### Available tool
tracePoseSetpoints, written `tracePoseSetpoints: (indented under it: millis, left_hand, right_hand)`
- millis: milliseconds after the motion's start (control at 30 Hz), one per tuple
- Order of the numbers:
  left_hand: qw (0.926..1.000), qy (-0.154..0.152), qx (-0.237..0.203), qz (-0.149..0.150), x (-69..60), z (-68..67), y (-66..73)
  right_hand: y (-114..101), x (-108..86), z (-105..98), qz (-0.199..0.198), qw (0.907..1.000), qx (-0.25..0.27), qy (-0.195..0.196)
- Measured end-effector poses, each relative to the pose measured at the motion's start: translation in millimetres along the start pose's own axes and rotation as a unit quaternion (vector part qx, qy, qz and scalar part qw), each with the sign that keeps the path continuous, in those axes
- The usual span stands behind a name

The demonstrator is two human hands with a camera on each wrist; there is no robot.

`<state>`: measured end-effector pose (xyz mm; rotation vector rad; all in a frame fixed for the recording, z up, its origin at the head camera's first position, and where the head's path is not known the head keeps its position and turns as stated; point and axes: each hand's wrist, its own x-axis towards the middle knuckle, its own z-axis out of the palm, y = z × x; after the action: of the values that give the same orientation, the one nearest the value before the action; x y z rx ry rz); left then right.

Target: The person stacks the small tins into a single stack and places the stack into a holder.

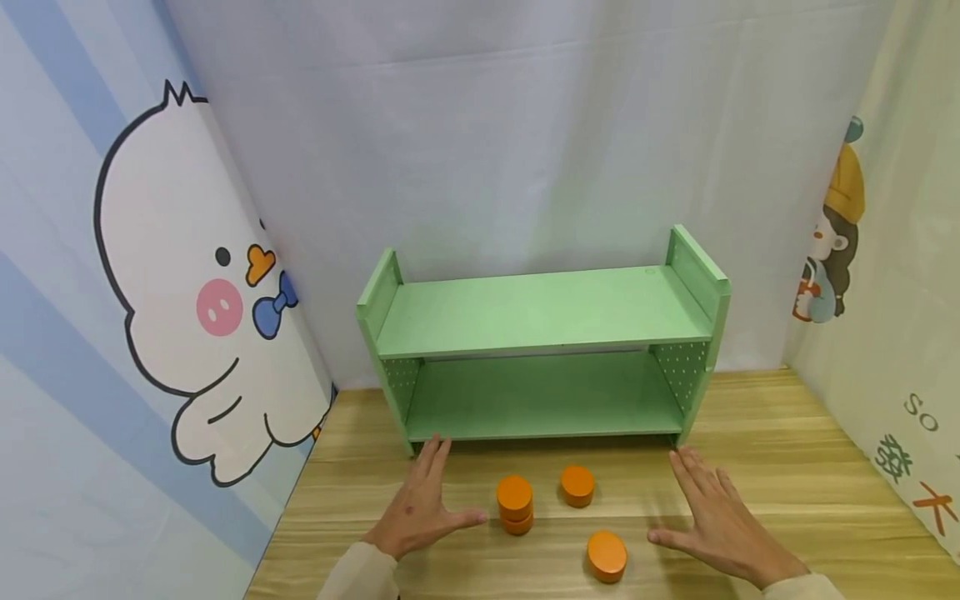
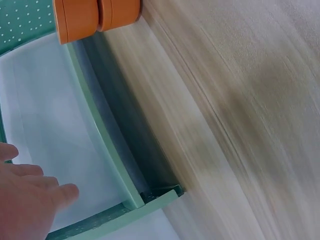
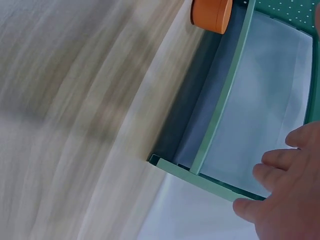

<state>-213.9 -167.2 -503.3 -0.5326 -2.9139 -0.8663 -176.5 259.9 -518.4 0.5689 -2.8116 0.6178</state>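
Four short words fit the pieces: squat, round, orange, smooth. Two form a stack (image 1: 515, 502) in front of the green shelf, nearer my left hand. A single orange cylinder (image 1: 577, 486) sits right of the stack, and another orange cylinder (image 1: 607, 556) lies closer to me. My left hand (image 1: 420, 506) is left of the stack, fingers straight and thumb spread toward it, apart from it. To the right of the cylinders, my right hand (image 1: 716, 525) has its fingers extended and thumb pointing inward. Neither hand holds anything. In the right wrist view, one orange cylinder (image 3: 212, 14) shows at the top.
A light green two-tier shelf (image 1: 543, 312) with raised side panels stands on the wood-grain table (image 1: 757, 433) behind the cylinders. White cloth (image 1: 525, 150) hangs behind it. Printed cloths with cartoon figures (image 1: 180, 283) close off the left and right sides.
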Motion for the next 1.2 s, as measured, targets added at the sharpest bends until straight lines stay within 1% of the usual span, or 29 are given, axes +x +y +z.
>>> tracePoseSetpoints:
  millis: [267, 433, 600, 900, 1067, 1133, 1200]
  left_hand:
    - [1.0000, 0.002, -0.008, 0.001, 1.9, 4.1, 0.7]
    - [0.9989, -0.015, -0.043, -0.013, 4.9, 7.8, 0.5]
    - [0.9973, -0.020, -0.069, -0.016, 7.1, 13.9, -2.0]
    - [0.9964, -0.013, -0.084, -0.008, 6.9, 22.2, -1.7]
    - [0.9955, -0.015, -0.094, -0.002, 6.8, 27.5, -0.7]
    - [0.9951, -0.015, -0.098, 0.001, 7.0, 29.7, -0.2]
    - [0.9948, -0.015, -0.100, 0.006, 7.1, 31.7, 0.3]
  right_hand:
    - [5, -2.4, 8, -0.033, 0.9989, -0.016, 0.031]
    - [6, -2.8, 13, -0.043, 0.9981, -0.013, 0.041]
    - [10, -4.9, 19, -0.054, 0.9977, 0.003, 0.040]
    - [10, -6.5, 24, -0.066, 0.9969, 0.009, 0.042]
    - [9, -5.3, 27, -0.081, 0.9954, 0.017, 0.048]
    - [8, -5.2, 28, -0.080, 0.9955, 0.028, 0.041]
    - [8, -5.6, 29, -0.067, 0.9965, 0.041, 0.029]
